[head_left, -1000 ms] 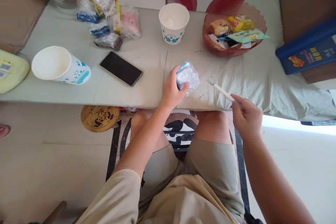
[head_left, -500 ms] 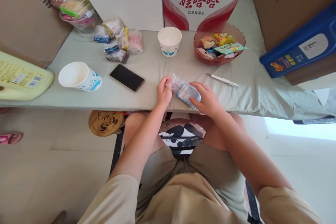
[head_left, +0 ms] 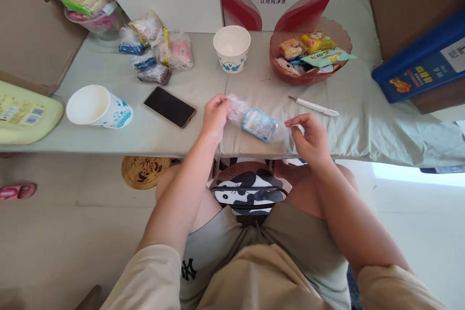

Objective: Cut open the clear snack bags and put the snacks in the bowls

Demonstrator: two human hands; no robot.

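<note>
A small light-blue packet lies inside a clear plastic bag near the front of the table. My left hand is closed on the crumpled left end of this bag. At the other end, my right hand pinches the thin clear plastic between thumb and forefinger, so the bag is stretched between both hands. Beyond my right hand lies a white pen-like tool with a dark thin tip. A black phone rests to the left of my left hand.
Two paper cups, one upright and one tilted, stand on the table. Wrapped snacks lie at back left; a reddish bowl holds more. Cartons line the back. A yellow bottle and blue container flank the sides.
My right hand has moved off the packet to the right and now pinches the bag's right end. My left hand has shifted slightly left, still on the bag. The camera view has shifted a little.
</note>
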